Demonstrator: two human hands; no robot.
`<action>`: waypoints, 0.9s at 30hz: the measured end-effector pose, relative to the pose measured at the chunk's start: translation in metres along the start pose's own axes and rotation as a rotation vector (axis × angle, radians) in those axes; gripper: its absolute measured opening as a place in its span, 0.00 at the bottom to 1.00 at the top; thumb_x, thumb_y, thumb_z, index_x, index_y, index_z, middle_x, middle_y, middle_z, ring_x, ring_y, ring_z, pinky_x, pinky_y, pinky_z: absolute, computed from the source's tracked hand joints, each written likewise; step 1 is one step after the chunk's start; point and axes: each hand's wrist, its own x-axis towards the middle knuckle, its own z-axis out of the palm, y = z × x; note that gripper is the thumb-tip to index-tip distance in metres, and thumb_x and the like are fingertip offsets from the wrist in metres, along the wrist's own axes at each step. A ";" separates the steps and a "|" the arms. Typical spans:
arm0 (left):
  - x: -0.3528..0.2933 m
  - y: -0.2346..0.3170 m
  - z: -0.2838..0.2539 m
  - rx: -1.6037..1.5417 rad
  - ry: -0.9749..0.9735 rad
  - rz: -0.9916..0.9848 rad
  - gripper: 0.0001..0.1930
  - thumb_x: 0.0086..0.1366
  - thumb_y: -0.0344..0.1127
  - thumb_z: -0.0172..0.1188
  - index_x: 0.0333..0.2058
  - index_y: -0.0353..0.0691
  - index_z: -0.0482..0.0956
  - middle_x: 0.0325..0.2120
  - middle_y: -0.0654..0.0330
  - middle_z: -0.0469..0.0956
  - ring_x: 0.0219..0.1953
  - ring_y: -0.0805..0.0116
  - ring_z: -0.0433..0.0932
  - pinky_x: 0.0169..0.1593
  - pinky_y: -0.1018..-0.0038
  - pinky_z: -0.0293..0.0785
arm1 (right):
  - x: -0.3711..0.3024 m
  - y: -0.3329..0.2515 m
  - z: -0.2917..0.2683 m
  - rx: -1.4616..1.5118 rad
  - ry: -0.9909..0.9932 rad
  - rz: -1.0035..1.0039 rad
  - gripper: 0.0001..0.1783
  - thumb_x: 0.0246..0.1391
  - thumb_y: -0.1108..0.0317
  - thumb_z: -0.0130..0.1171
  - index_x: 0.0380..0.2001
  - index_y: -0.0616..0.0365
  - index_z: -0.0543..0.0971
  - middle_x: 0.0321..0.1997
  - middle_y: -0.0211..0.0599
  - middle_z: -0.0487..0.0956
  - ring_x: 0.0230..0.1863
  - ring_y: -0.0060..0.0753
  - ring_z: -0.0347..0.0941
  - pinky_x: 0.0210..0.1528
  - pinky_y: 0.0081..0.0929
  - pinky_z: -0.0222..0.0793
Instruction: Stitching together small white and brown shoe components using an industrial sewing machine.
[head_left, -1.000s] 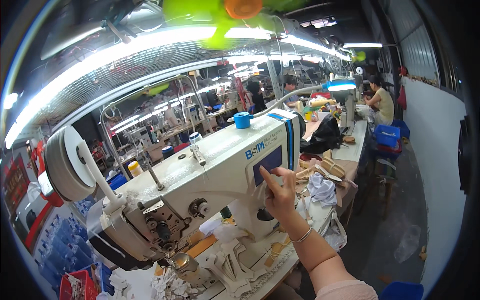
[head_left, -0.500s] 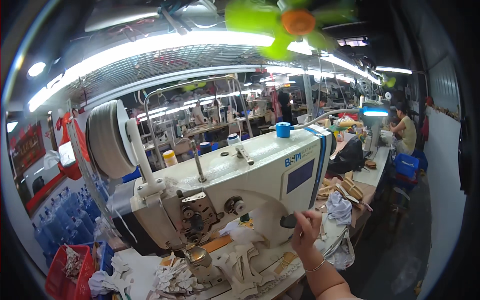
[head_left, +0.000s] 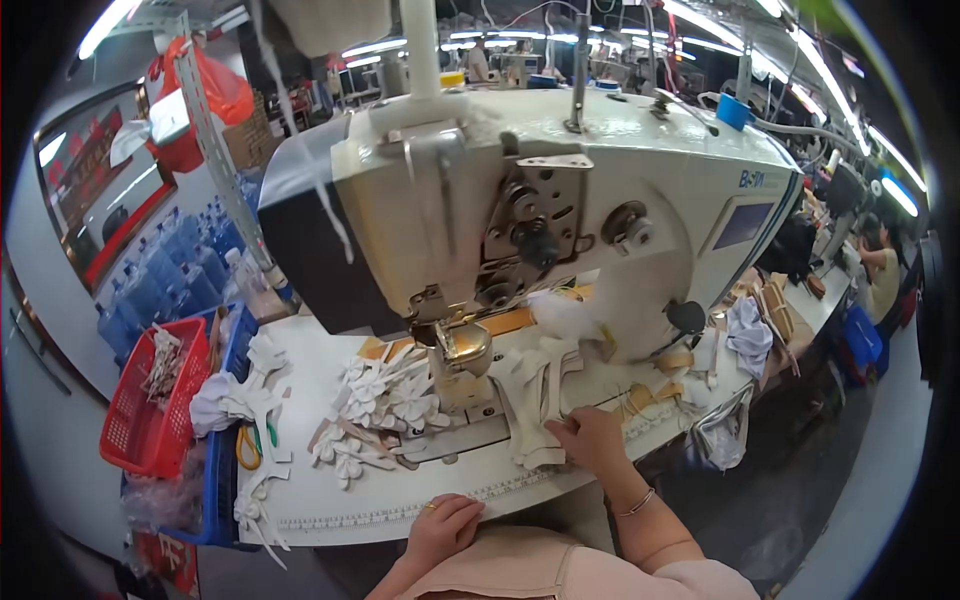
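Observation:
A white post-bed sewing machine (head_left: 600, 220) stands on the table in front of me, its metal needle area above a narrow post (head_left: 465, 380). My right hand (head_left: 592, 440) is closed at the near right edge of stacked off-white cut pieces (head_left: 530, 400), thumb and forefinger pinching the edge of one. At the table's front edge my left hand (head_left: 447, 525) rests with its fingers curled together and nothing visible in them. Left of the post lies a heap of small white cut pieces (head_left: 385, 390). More white strips (head_left: 262, 430) hang at the left end, with yellow-handled scissors (head_left: 247, 447) beside them.
A red basket (head_left: 155, 440) with scraps sits over a blue crate (head_left: 225, 500) at left. Several blue water bottles (head_left: 170, 275) stand behind. A measuring tape (head_left: 400, 513) runs along the table's front edge. White cloth (head_left: 748, 335) lies at right, and a seated person (head_left: 880, 270) is beyond.
My view has dropped and turned left. The right hand has moved from beside the machine's black lever down to the stacked cut pieces. My left hand has come into view.

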 end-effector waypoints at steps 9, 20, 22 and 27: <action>0.032 -0.038 -0.050 0.089 0.255 -0.178 0.07 0.52 0.26 0.63 0.31 0.41 0.80 0.27 0.57 0.78 0.30 0.61 0.77 0.34 0.71 0.73 | -0.013 -0.037 0.014 -0.108 -0.132 -0.151 0.22 0.30 0.53 0.72 0.23 0.57 0.75 0.27 0.36 0.72 0.32 0.43 0.71 0.34 0.37 0.68; 0.066 -0.127 -0.132 0.445 -0.026 -0.790 0.12 0.57 0.37 0.59 0.37 0.37 0.80 0.33 0.52 0.80 0.36 0.53 0.78 0.42 0.66 0.74 | 0.001 -0.017 0.025 0.138 -0.130 0.037 0.19 0.31 0.65 0.72 0.16 0.61 0.69 0.18 0.36 0.70 0.20 0.32 0.66 0.25 0.28 0.64; 0.053 -0.136 -0.125 0.432 -0.023 -0.802 0.13 0.56 0.35 0.59 0.39 0.37 0.79 0.35 0.51 0.79 0.37 0.54 0.78 0.42 0.66 0.74 | 0.006 -0.011 0.019 0.215 -0.131 0.106 0.18 0.32 0.66 0.71 0.16 0.61 0.69 0.16 0.34 0.69 0.20 0.28 0.65 0.24 0.26 0.63; 0.054 -0.156 -0.113 0.178 0.097 -0.796 0.25 0.50 0.29 0.63 0.50 0.38 0.72 0.36 0.49 0.78 0.38 0.55 0.78 0.43 0.67 0.73 | 0.017 -0.025 -0.011 0.561 -0.093 0.145 0.09 0.42 0.73 0.66 0.26 0.61 0.75 0.20 0.24 0.71 0.20 0.15 0.62 0.22 0.17 0.59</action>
